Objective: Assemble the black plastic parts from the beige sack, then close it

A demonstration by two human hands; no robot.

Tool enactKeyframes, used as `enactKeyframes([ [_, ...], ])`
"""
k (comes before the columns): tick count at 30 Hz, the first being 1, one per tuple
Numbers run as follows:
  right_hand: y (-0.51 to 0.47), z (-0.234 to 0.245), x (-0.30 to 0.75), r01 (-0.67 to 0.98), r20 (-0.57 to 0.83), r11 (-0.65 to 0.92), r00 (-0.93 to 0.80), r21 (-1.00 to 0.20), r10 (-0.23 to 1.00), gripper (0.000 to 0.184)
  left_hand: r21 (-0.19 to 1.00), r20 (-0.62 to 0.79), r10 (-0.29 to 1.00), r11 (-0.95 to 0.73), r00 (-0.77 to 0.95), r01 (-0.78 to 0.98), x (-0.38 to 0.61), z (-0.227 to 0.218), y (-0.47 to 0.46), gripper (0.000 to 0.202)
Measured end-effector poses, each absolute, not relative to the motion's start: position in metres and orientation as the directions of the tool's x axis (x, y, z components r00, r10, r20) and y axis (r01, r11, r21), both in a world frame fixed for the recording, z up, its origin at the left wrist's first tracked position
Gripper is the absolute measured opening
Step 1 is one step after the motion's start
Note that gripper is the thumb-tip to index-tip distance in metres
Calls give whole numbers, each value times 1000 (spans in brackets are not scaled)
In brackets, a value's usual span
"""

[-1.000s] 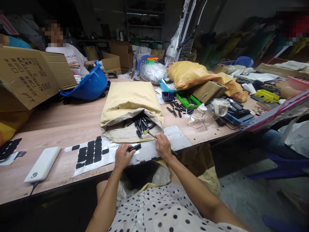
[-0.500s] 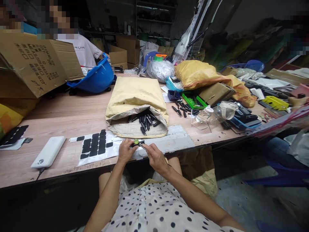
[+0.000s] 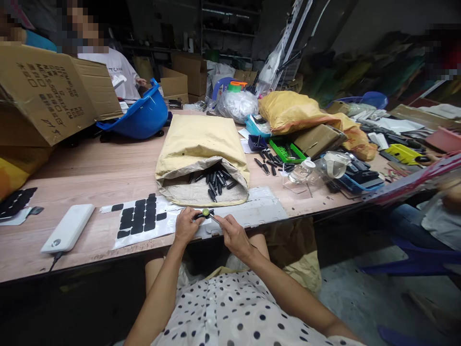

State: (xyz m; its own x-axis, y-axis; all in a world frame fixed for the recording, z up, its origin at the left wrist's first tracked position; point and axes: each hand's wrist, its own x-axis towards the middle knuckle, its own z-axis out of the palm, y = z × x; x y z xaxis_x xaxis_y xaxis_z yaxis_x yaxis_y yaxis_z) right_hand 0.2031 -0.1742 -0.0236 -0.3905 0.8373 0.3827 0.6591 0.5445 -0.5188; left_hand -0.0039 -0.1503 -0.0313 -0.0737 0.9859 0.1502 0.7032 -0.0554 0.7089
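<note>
At the table's front edge, my left hand (image 3: 185, 226) is closed on a small black piece with a round yellow-green part (image 3: 205, 212) on it. My right hand (image 3: 233, 233) pinches a thin metallic tool (image 3: 215, 219), its tip against or very near that piece; its exact kind is too small to make out. Both hands are above a grey board (image 3: 261, 206). Just beyond them lies a pale yellow sack (image 3: 201, 137), its mouth facing me, with several black pen-like parts (image 3: 216, 181) inside. Left of my hands is a white sheet (image 3: 158, 232) bearing black rounded stickers (image 3: 139, 215).
A white power bank (image 3: 68, 228) with a cable lies at left. Behind it are a cardboard box (image 3: 43, 96) and a blue basin (image 3: 144, 113). To the right are a green tray (image 3: 286, 150), loose black parts and a clear bottle (image 3: 302, 172). A person sits across the table.
The view has shifted slightly. The round yellow-green part and the tool have turned a little between my fingers; both hands keep their grips. The person across has raised a hand.
</note>
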Motion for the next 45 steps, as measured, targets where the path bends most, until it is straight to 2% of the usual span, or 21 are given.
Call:
enactKeyframes([
  [4,-169,-27,204,679,384,525,-365,-514,848,47,693,139,988,-46,-70,720,-5,-31,-150,14],
  [9,-144,-26,221,763,458,453,-232,-461,858,46,645,155,984,-37,-83,763,-3,-32,-151,14],
  [13,-121,-31,249,899,415,300,-151,-320,897,45,622,190,978,-54,-84,781,-2,-35,-153,17],
  [17,-113,-40,261,956,415,251,-168,-154,894,41,641,211,974,-79,-77,763,-5,-39,-153,12],
  [24,-117,-46,251,970,455,228,-165,-86,875,42,700,324,944,-199,-56,686,-9,-31,-167,25],
  [26,-117,-45,249,971,454,224,-163,-83,876,42,703,349,937,-266,5,659,-5,-31,-184,27],
  [29,-118,-43,248,973,458,218,-158,-81,875,41,720,344,918,-391,195,574,8,-40,-218,28],
  [31,-118,-43,248,973,460,218,-157,-81,874,40,735,254,920,-385,299,559,18,-51,-237,28],
  [34,-118,-42,247,970,460,227,-164,-83,872,40,720,-57,963,-143,264,679,32,-67,-250,30],
  [37,-118,-41,247,971,461,226,-164,-82,872,38,560,-391,914,142,110,816,36,-79,-249,35],
  [39,-118,-41,246,972,461,222,-161,-82,873,38,458,-510,857,207,65,864,35,-80,-246,42],
  [41,-118,-41,246,973,459,217,-157,-81,874,37,466,-538,834,177,120,867,35,-73,-245,43],
  [43,-118,-41,246,975,455,210,-153,-78,877,37,595,-497,829,111,256,796,38,-58,-241,33],
  [45,-118,-41,245,975,449,208,-154,-74,880,37,760,-397,841,76,369,645,44,-35,-230,22],
])
